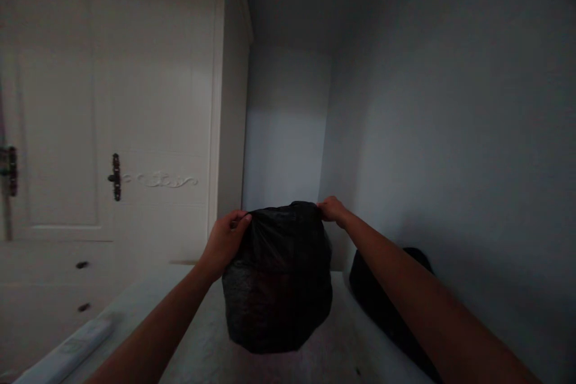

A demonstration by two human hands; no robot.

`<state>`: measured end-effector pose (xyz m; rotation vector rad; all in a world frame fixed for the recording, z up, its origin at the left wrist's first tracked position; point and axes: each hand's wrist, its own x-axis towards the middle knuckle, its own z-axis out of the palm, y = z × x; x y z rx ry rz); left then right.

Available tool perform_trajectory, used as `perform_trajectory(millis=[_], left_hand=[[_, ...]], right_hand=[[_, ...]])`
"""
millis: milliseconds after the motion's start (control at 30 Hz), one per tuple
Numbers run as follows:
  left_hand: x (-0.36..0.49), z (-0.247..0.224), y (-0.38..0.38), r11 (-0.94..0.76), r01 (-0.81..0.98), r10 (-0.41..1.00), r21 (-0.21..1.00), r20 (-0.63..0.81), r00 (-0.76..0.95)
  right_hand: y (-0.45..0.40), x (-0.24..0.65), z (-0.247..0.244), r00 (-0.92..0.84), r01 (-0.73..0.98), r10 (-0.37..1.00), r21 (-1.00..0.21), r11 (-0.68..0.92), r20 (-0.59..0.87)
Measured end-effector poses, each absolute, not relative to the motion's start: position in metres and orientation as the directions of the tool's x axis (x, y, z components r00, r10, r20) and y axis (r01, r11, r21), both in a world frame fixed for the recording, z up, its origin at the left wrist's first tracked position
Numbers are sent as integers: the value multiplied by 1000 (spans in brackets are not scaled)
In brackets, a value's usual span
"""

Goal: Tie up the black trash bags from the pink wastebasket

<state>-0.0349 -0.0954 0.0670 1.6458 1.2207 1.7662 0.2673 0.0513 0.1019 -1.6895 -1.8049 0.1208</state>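
Observation:
A black plastic bag hangs in front of me, held up by its top rim. It is bulged out, and a faint reddish tone shows through its lower front; what is inside is hidden. My left hand pinches the rim at the upper left corner, thumb and fingers closed on the film. At the upper right corner my right hand grips the rim in the same way. Between the hands the rim is stretched. The bag's bottom appears just above a pale surface; whether it touches cannot be made out.
A white wardrobe with dark handles and drawers stands at the left. A dark, rounded object leans by the grey wall on the right, partly behind my right forearm. A whitish long item lies at the lower left.

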Motion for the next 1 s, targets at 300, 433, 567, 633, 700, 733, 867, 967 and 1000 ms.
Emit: perform_trajectory(millis=[300, 433, 567, 633, 700, 733, 867, 967, 1000], left_hand=[[-20, 82, -100, -570, 25, 771, 821, 545, -331], [-18, 92, -101, -594, -42, 752, 804, 535, -385], [-19, 97, -96, -582, -101, 766, 807, 502, -403], [-18, 97, -93, -554, -122, 791, 824, 475, -386], [-17, 96, -91, -525, -128, 816, 842, 455, -357], [-16, 95, -91, -516, -126, 824, 847, 451, -343], [-17, 91, -88, -526, -112, 821, 843, 469, -325], [-24, 87, -85, -554, -98, 794, 827, 489, -360], [-26, 86, -84, -563, -94, 783, 821, 494, -377]], right_hand=[[62, 251, 107, 157, 813, 850, -555, 178, 502], [64, 247, 120, 276, 784, 788, -604, 147, 550], [60, 245, 133, 359, 742, 741, -655, 142, 567], [58, 245, 141, 374, 725, 724, -670, 161, 579], [56, 247, 149, 372, 712, 713, -676, 193, 595], [56, 247, 153, 364, 705, 710, -676, 213, 603], [53, 243, 171, 276, 676, 701, -651, 345, 658], [48, 232, 185, 180, 628, 668, -607, 486, 722], [46, 226, 190, 147, 606, 653, -589, 534, 743]])
